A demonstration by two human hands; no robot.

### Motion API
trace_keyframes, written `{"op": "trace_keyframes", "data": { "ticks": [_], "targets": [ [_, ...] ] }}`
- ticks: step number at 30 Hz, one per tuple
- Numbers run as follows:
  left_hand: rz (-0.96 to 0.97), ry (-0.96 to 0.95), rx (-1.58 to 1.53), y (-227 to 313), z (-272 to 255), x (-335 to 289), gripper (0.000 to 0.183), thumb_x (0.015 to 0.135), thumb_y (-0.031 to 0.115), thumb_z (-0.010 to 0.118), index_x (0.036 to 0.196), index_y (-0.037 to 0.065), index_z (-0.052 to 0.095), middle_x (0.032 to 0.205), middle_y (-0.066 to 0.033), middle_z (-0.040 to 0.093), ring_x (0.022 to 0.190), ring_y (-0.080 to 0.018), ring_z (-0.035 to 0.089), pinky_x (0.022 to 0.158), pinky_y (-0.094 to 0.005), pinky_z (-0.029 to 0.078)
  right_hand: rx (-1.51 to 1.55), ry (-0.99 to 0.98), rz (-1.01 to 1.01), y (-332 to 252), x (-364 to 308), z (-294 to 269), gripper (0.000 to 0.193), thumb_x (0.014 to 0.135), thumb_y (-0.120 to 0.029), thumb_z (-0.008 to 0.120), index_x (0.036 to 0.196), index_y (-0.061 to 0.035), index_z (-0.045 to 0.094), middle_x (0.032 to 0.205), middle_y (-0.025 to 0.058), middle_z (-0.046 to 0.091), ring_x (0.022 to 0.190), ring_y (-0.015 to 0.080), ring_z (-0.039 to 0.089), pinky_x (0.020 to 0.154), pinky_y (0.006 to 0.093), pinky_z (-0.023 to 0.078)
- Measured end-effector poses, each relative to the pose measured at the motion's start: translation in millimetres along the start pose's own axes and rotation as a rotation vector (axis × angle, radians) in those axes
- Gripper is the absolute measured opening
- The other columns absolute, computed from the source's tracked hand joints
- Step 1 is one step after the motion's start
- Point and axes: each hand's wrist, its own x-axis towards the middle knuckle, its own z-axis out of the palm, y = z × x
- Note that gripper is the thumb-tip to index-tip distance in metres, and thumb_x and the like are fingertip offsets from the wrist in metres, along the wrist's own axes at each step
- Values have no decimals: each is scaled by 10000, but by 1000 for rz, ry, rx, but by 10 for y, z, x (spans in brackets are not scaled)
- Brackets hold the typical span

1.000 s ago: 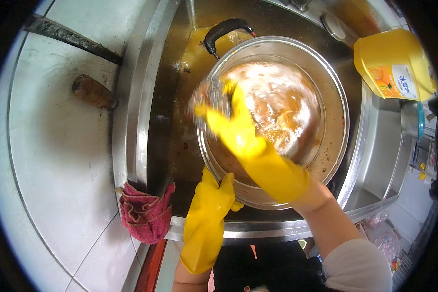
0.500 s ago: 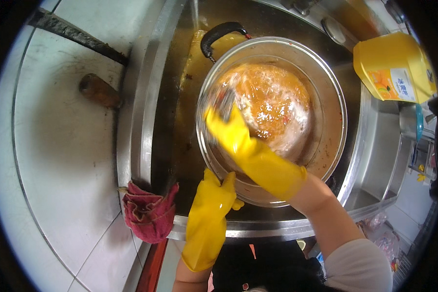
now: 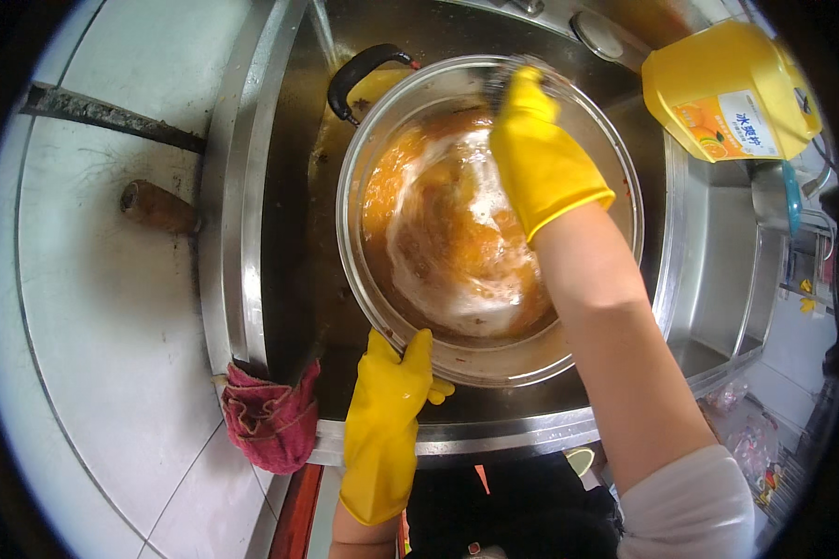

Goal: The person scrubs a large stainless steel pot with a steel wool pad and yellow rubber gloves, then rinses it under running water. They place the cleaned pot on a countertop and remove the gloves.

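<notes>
A large metal pot (image 3: 615,279) with a black side handle (image 3: 368,74) stands in the steel sink, holding swirling orange-brown, sudsy water (image 3: 438,238). My right hand (image 3: 543,149), in a yellow rubber glove, is at the pot's far inner wall, closed on a steel wool scrubber (image 3: 499,86). The scrubber is dark and smeared by motion, partly hidden behind the glove. At the near left rim, my gloved left hand (image 3: 387,401) grips the pot; part of its fingers is hidden beneath the rim.
Murky water surrounds the pot in the sink (image 3: 294,279). A crumpled red cloth (image 3: 268,419) hangs over the near left sink edge. A yellow jug (image 3: 718,88) stands at the far right, beside a second steel basin (image 3: 718,265). A brown stub (image 3: 158,207) projects from the tiled surface at left.
My right hand has swept the scrubber from the pot's left inner side to its far side. My left hand keeps its hold at the rim. The whole view has shifted slightly.
</notes>
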Motion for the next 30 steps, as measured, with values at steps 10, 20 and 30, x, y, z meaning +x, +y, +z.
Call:
{"op": "trace_keyframes", "data": {
  "ticks": [10, 20, 30],
  "targets": [
    [-14, 95, 269, -42, -103, 83, 605, 1019, 235, 672, 1520, -5, 433, 1043, -244, 762, 764, -324, 795, 666, -384, 632, -1182, -368, 229, 354, -1300, -1464, 655, 895, -239, 778, 1465, -45, 520, 1271, 236, 691, 1230, 401, 662, 1006, 459, 548],
    [74, 93, 238, -108, -112, 117, 577, 1010, 234, 680, 1490, -4, 464, 1062, -253, 760, 783, -344, 795, 688, -399, 630, 619, -321, 891, -962, -1786, 39, 381, 997, -267, 743, 1319, -95, 633, 1216, 127, 719, 1084, 268, 703, 860, 452, 602],
    [-14, -26, 178, -122, -115, 161, 642, 996, 234, 712, 1508, -24, 424, 1167, -267, 739, 823, -351, 796, 749, -399, 621, 59, -516, 607, -1741, -1688, -67, 511, 1031, -274, 645, 1473, -47, 526, 1370, 202, 659, 1202, 262, 664, 908, 401, 590]
  ]
}}
